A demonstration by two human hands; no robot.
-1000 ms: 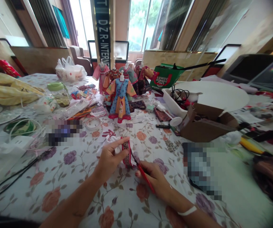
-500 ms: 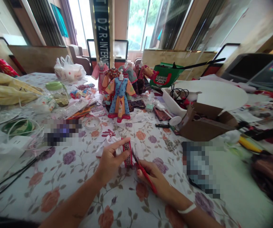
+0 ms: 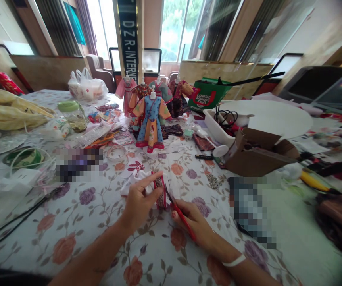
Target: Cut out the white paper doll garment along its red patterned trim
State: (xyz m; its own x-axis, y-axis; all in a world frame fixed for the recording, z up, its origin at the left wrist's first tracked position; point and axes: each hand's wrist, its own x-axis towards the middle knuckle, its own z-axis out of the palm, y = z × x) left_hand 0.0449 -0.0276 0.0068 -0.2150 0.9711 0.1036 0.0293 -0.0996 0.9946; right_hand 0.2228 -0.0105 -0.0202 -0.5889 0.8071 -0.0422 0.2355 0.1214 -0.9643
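Note:
My left hand (image 3: 141, 198) pinches a small white cloth piece (image 3: 131, 183) with a red patterned trim band (image 3: 159, 190) along its right side. Its thumb presses on the band while the index finger stretches across the top. My right hand (image 3: 193, 220) is closed round the red handles of a pair of scissors (image 3: 180, 216). The dark blades point up and left, right beside the band's edge; whether they touch it I cannot tell. A small red embroidered motif (image 3: 135, 167) shows just beyond the white cloth.
Miniature dresses on stands (image 3: 151, 123) stand at the table's centre back. To the right are a cardboard box (image 3: 248, 159), a white bin (image 3: 218, 129) and a green bag (image 3: 205, 95). A tape roll (image 3: 116, 153), a jar (image 3: 72, 117) and white cables (image 3: 25, 178) lie leftward on the flowered tablecloth (image 3: 99, 222).
Both hands, the cloth and the scissors stay nearly in place. The view has shifted very slightly.

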